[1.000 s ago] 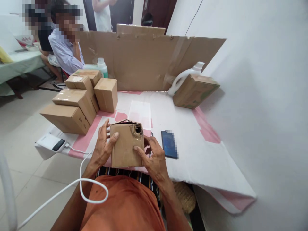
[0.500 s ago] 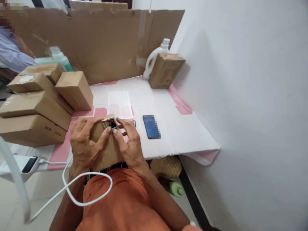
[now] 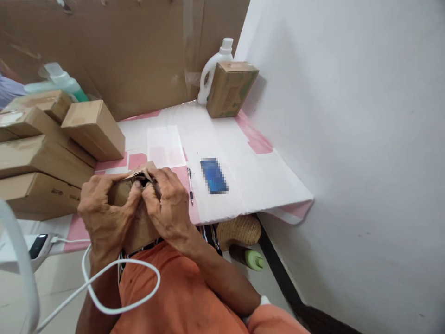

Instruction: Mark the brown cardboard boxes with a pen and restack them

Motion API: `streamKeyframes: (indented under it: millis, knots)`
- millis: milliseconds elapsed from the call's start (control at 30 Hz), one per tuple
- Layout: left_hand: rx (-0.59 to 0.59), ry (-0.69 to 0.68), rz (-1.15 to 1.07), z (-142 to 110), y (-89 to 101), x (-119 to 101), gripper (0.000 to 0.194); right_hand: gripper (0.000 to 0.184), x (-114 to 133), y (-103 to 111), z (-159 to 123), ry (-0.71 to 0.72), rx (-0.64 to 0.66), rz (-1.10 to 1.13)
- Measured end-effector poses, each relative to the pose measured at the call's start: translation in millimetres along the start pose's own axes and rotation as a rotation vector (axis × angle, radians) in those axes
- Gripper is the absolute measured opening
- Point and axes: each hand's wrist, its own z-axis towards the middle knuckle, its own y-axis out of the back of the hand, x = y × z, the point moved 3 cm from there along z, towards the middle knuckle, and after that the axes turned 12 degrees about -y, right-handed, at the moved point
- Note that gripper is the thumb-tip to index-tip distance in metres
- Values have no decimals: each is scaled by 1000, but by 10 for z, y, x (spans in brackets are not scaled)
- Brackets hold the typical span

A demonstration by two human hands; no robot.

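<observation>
A small brown cardboard box (image 3: 139,227) with a torn corner rests against my lap at the table's near edge. My left hand (image 3: 102,213) wraps its left side, fingers curled over the top. My right hand (image 3: 168,206) grips the top right, with the fingertips of both hands pinching at the torn flap (image 3: 144,172). Most of the box is hidden under my hands. A pen (image 3: 190,184) lies just right of my right hand, and a dark phone (image 3: 213,175) beyond it.
Several sealed cardboard boxes (image 3: 45,153) are stacked at the left. A white jug (image 3: 212,69) and a tilted box (image 3: 230,88) stand at the back right against a cardboard screen (image 3: 132,51). A power bank (image 3: 33,246) with a white cable (image 3: 104,297) lies at the left edge. The wall is close on the right.
The box has tipped toward me and sunk lower. Both hands moved from its sides up to the torn top corner. The view swung down and to the right.
</observation>
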Motion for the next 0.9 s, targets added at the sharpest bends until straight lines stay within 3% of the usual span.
streamKeyframes:
  millis: [100, 200, 300, 400, 533, 633, 900]
  knots:
    - [28, 10, 12, 8, -38, -31, 16, 27, -203, 152, 35, -10, 103, 178]
    - [38, 36, -30, 3, -39, 7, 18, 33, -637, 366, 76, -185, 152, 211]
    - [25, 44, -80, -10, -35, 43, 21, 27, -1144, 568, 128, -455, 77, -269]
    - [7, 39, -107, -14, -45, 44, 24, 21, -1449, 594, 161, -620, 102, -621]
    - [2, 46, -120, -9, -63, 37, 25, 31, -1534, 364, 178, -652, 181, -685]
    - [2, 56, -125, -20, -60, 43, 25, 26, -1543, 235, 188, -678, 189, -735]
    - [1, 46, -119, -52, -78, 33, 26, 30, -1600, 351, 134, -729, 175, -801]
